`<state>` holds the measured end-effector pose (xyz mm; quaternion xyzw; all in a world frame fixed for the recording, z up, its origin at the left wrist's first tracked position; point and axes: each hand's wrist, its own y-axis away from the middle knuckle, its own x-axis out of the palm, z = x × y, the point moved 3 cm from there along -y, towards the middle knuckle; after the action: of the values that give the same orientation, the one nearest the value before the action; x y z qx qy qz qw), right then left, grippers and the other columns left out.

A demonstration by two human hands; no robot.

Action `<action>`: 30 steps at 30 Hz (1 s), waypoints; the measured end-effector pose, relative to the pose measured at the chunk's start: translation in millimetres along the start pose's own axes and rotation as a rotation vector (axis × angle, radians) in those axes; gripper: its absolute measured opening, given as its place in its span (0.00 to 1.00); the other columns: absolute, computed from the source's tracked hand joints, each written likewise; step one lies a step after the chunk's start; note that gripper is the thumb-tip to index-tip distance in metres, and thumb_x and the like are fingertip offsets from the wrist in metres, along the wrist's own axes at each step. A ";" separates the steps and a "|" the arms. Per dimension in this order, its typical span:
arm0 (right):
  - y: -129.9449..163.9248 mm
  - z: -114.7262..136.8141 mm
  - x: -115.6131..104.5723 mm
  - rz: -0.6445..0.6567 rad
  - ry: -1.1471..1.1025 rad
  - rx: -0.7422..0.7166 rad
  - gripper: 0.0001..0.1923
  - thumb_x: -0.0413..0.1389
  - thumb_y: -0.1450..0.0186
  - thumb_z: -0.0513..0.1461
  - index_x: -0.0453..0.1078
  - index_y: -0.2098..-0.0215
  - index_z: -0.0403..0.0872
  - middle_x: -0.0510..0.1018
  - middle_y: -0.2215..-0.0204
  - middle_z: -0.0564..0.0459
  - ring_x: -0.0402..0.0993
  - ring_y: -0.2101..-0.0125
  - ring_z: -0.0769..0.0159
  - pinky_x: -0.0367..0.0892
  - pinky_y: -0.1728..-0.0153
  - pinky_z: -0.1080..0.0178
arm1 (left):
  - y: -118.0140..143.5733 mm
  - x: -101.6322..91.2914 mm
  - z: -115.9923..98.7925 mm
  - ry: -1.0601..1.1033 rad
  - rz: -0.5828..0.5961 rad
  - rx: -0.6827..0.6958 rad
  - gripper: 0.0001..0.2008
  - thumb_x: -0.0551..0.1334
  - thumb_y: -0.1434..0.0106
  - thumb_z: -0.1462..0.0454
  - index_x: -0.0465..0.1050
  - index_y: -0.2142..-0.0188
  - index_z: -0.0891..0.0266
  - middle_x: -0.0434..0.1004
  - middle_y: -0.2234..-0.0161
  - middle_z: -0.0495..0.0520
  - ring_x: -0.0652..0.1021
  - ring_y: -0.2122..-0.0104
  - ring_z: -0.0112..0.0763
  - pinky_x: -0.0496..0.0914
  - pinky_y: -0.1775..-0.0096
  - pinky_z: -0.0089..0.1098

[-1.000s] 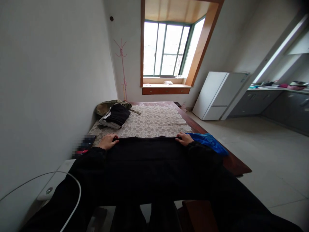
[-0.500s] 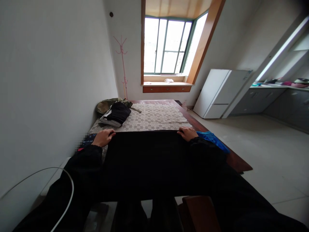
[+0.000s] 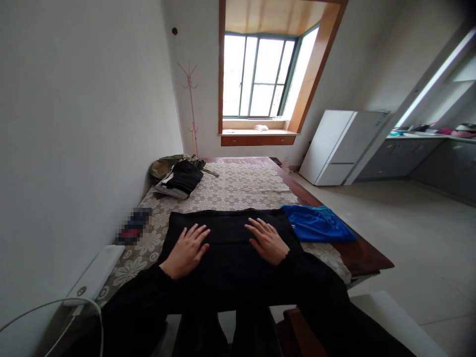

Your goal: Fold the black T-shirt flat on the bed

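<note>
Both hands lie flat and open, palms down, fingers spread, on a black cloth [image 3: 230,243] spread over the near end of the tabletop [image 3: 366,255]. Left hand [image 3: 188,249] sits on the cloth's left half, right hand [image 3: 267,241] on the right half — neither grips anything. The cloth lies on a lace cover [image 3: 238,191] with a flower pattern; its far edge runs straight across, its near edge hangs off toward the person's body. A fold line seems to cross the cloth just past the fingertips, though black on black makes it hard to tell.

Just right of the cloth, touching or nearly so, lies a blue garment [image 3: 316,224]. Far left corner holds a clothes pile [image 3: 178,176] — dark piece on top, olive item behind. A blurred-out dark item [image 3: 133,227] sits at the left edge near the wall; a white power strip [image 3: 94,272] with cable lies nearer.

Step in hand reads as smoothing the cloth flat. To do it well: keep palms flat and fingers spread, press lightly, stroke from the middle outward to the side edges so creases get pushed out and not bunched. Keep the far edge straight and corners lined up. Watch the lace cover underneath — too much drag could ruck it. Keep the right hand from catching the blue garment.
</note>
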<state>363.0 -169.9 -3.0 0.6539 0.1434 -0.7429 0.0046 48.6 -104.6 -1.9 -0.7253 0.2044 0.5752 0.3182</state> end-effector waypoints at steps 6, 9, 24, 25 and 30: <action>10.7 91.2 32.9 0.119 -0.063 0.035 0.32 0.44 0.25 0.46 0.50 0.24 0.57 0.49 0.24 0.54 0.41 0.26 0.45 0.36 0.31 0.31 | 13.3 31.2 -65.0 -0.005 0.054 0.006 0.29 0.47 0.25 0.51 0.52 0.26 0.48 0.53 0.26 0.51 0.51 0.26 0.56 0.50 0.32 0.68; 8.8 96.7 39.6 0.114 -0.080 0.054 0.32 0.42 0.25 0.47 0.48 0.24 0.56 0.49 0.25 0.54 0.41 0.26 0.45 0.32 0.31 0.30 | 13.2 31.9 -64.3 -0.007 0.029 0.012 0.31 0.48 0.25 0.51 0.50 0.25 0.48 0.53 0.26 0.51 0.50 0.26 0.54 0.49 0.31 0.65; 51.2 -0.9 46.5 -0.010 0.099 0.298 0.31 0.39 0.24 0.49 0.53 0.25 0.54 0.53 0.25 0.55 0.47 0.26 0.57 0.42 0.28 0.44 | 57.7 10.7 -16.2 -0.041 -0.017 -0.148 0.33 0.50 0.26 0.46 0.53 0.26 0.49 0.55 0.26 0.51 0.56 0.27 0.45 0.51 0.29 0.52; 55.4 -9.3 46.7 -0.015 0.118 0.312 0.32 0.39 0.25 0.49 0.53 0.25 0.54 0.53 0.25 0.55 0.47 0.26 0.57 0.42 0.28 0.44 | 60.1 9.9 -13.6 -0.043 -0.022 -0.158 0.33 0.50 0.26 0.46 0.53 0.26 0.49 0.55 0.26 0.51 0.56 0.27 0.45 0.51 0.29 0.52; 70.5 -37.8 47.5 -0.030 0.165 0.372 0.32 0.39 0.26 0.49 0.54 0.25 0.54 0.54 0.26 0.56 0.47 0.26 0.56 0.44 0.28 0.44 | 65.9 8.4 -4.1 -0.039 -0.026 -0.214 0.33 0.50 0.27 0.45 0.54 0.26 0.49 0.56 0.27 0.51 0.57 0.27 0.45 0.52 0.29 0.52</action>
<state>406.4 -220.7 -67.8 0.6997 0.0134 -0.7006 -0.1393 9.9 -153.9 -24.3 -0.7464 0.1262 0.6034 0.2505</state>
